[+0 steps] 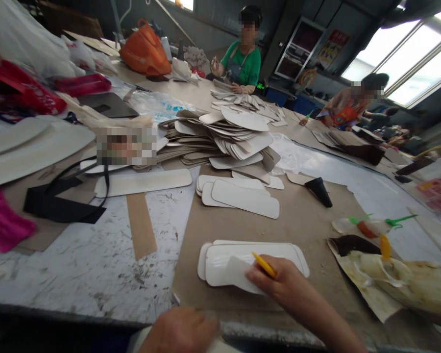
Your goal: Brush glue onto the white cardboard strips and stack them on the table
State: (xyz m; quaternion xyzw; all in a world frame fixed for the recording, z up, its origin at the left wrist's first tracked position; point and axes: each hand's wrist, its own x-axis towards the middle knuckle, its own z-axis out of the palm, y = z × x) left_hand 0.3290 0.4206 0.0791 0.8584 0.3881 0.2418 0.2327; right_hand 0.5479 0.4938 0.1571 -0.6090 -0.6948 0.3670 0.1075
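My right hand (279, 277) is closed around a thin yellow stick-shaped tool (263, 264), whose kind I cannot make out. From under the fingers a pale, thin piece (237, 269) sticks out, lying over a small stack of white rounded panels (220, 255). The stack rests on a brown board (242, 225). At the table's front edge is my left hand (185, 331), smeared by motion. Its fingers do not show clearly. A whitish piece (224, 347) shows beside it at the bottom of the view, and I cannot tell whether the hand grips it.
Further back lie overlapping white panels (246, 198) and a large heap of similar pieces (238, 130). A stained glue container (400, 279) and green-tipped bottles (380, 226) are at the right. Black straps (66, 201) lie left. Two co-workers (244, 63) are across the table.
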